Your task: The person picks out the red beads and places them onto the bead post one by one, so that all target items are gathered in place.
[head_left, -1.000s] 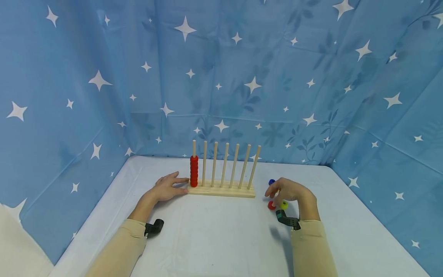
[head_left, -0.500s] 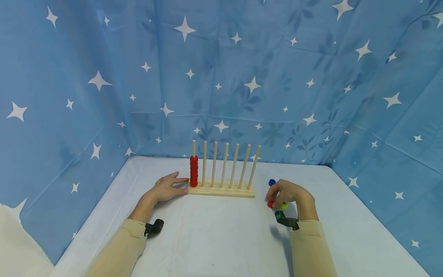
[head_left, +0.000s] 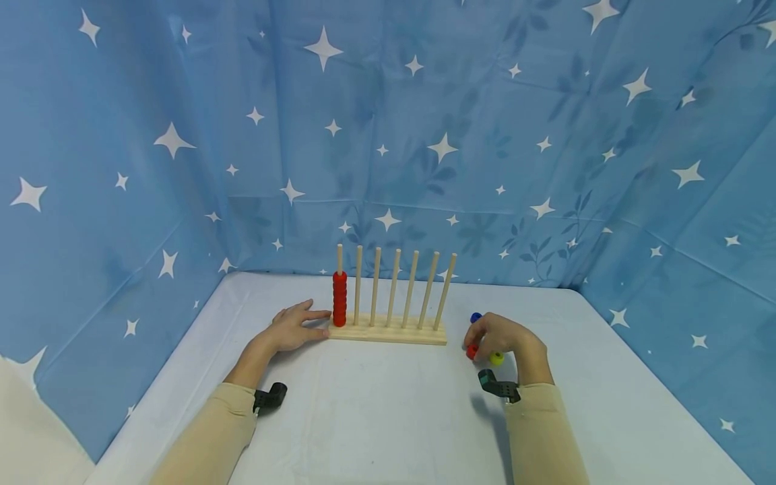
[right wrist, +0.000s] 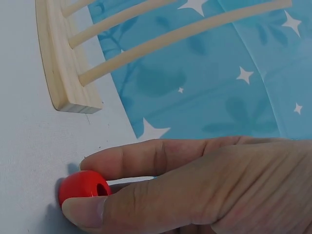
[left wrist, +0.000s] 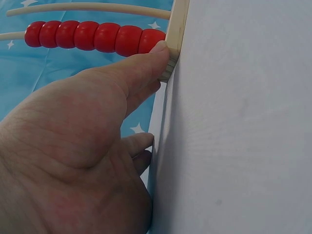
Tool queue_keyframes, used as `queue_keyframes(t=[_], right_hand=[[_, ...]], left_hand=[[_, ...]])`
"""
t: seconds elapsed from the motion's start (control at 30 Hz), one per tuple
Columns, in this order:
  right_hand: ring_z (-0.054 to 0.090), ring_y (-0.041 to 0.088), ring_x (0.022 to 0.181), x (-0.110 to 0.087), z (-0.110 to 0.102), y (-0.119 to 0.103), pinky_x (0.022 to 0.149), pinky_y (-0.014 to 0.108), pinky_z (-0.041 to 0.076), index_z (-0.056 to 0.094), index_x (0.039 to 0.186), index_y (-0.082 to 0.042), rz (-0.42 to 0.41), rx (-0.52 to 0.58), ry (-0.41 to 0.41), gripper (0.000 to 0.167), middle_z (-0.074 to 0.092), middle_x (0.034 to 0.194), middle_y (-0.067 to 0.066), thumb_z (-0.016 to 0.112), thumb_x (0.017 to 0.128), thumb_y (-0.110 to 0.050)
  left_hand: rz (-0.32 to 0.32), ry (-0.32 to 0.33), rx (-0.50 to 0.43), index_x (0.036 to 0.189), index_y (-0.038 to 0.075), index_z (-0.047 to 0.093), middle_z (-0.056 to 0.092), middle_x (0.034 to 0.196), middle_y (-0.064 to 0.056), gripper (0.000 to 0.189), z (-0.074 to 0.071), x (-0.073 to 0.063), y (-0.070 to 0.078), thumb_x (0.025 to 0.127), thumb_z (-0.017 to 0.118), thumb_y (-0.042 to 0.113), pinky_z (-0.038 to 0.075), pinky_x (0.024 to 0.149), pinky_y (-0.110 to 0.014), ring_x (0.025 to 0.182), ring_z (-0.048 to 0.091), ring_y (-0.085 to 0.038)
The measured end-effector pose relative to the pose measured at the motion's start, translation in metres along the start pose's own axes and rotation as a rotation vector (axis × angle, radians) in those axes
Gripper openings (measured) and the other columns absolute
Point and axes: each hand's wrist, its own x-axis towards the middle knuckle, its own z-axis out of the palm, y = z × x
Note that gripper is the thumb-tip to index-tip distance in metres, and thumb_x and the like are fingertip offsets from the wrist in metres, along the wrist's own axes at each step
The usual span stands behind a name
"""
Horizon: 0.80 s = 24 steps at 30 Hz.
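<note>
In the head view, the wooden peg rack (head_left: pixel 388 331) stands mid-table, with a row of upright pegs. Several red beads (head_left: pixel 339 300) fill most of its leftmost peg. My left hand (head_left: pixel 293 328) touches the left end of the base with thumb and forefinger, fingers fairly straight. To the right of the rack, my right hand (head_left: pixel 500 333) pinches a single red bead (right wrist: pixel 80 187) between thumb and forefinger, close to the tabletop. The bead's hole shows in the right wrist view. A yellow-green bead (head_left: pixel 496 358) lies beneath that hand, and a blue bead (head_left: pixel 475 316) just behind it, partly hidden.
A white cloth (head_left: pixel 376 411) covers the table. Blue curtains (head_left: pixel 388 135) with white stars hang behind and at both sides. The other pegs (head_left: pixel 412 289) carry no beads. Each wrist wears a dark camera (head_left: pixel 269 397).
My right hand has closed in on the red bead and shifted slightly left and away from me, with the bead moving along. My left hand and the rack have stayed put.
</note>
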Motion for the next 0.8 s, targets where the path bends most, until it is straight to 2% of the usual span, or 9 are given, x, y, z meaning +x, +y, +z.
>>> queue_keyframes(t=[0.27, 0.43, 0.7, 0.8], right_hand=[[0.060, 0.020, 0.088, 0.000, -0.001, -0.002, 0.077, 0.036, 0.054, 0.079, 0.095, -0.014, -0.019, -0.014, 0.017, 0.019, 0.071, 0.093, 0.001, 0.083, 0.081, -0.002], [0.060, 0.020, 0.085, 0.001, -0.003, -0.002, 0.077, 0.036, 0.054, 0.080, 0.097, -0.012, -0.068, -0.014, 0.048, 0.017, 0.072, 0.091, 0.001, 0.082, 0.083, -0.002], [0.063, 0.022, 0.092, 0.004, -0.010, -0.003, 0.083, 0.042, 0.057, 0.079, 0.113, -0.003, -0.183, 0.010, 0.147, 0.024, 0.075, 0.104, 0.007, 0.077, 0.090, -0.005], [0.063, 0.023, 0.091, 0.003, -0.012, -0.006, 0.081, 0.039, 0.057, 0.077, 0.117, -0.001, -0.184, 0.020, 0.172, 0.026, 0.075, 0.105, 0.008, 0.075, 0.092, -0.005]], left_hand=[[-0.002, 0.003, 0.012, 0.148, 0.016, 0.061, 0.027, 0.168, -0.029, 0.058, 0.001, 0.001, 0.000, 0.097, 0.071, 0.043, 0.006, 0.123, -0.072, 0.155, 0.020, -0.052], [-0.004, 0.003, 0.007, 0.148, 0.016, 0.061, 0.026, 0.168, -0.028, 0.059, 0.001, 0.001, 0.000, 0.097, 0.071, 0.044, 0.006, 0.123, -0.072, 0.156, 0.019, -0.052], [-0.002, -0.002, 0.008, 0.148, 0.016, 0.061, 0.026, 0.168, -0.028, 0.058, 0.001, 0.001, 0.000, 0.098, 0.071, 0.043, 0.005, 0.123, -0.072, 0.156, 0.018, -0.052], [-0.003, -0.001, 0.006, 0.148, 0.016, 0.061, 0.026, 0.168, -0.028, 0.058, 0.001, 0.000, -0.001, 0.098, 0.071, 0.043, 0.005, 0.123, -0.072, 0.156, 0.018, -0.052]])
